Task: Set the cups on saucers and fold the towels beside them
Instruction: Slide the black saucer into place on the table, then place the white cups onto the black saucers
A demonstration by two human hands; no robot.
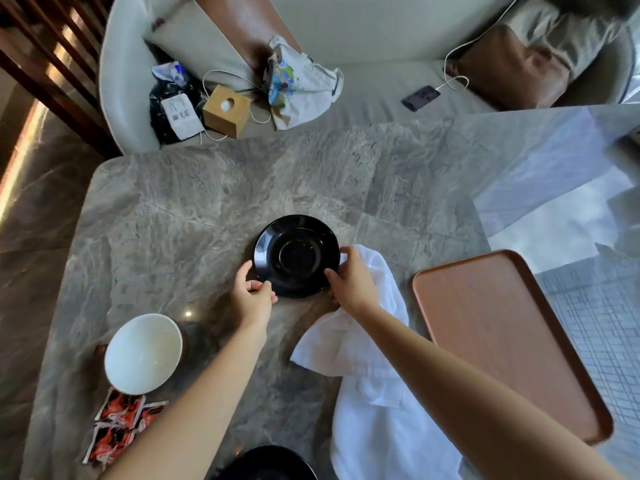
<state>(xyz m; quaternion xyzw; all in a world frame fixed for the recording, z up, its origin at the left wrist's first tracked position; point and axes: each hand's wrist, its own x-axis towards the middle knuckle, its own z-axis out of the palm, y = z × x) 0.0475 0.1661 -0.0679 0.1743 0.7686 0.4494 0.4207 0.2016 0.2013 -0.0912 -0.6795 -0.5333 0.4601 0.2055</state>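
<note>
Blk saucer (296,255), wht towel (377,386), grey-veined table (207,202).

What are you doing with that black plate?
A person is setting a black saucer on the marble table, with the left hand and right hand each holding its rim. No cup is on it yet. A white towel lies unfolded under the right arm, a white cup waits at left, and a wooden tray sits at right.

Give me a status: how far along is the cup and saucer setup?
Early. Done: nothing complete; no cup sits on a saucer. In hand: left hand and right hand grip opposite edges of the empty black saucer on the marble table. Left: the white cup stands apart, and the white towel lies unfolded.
</note>
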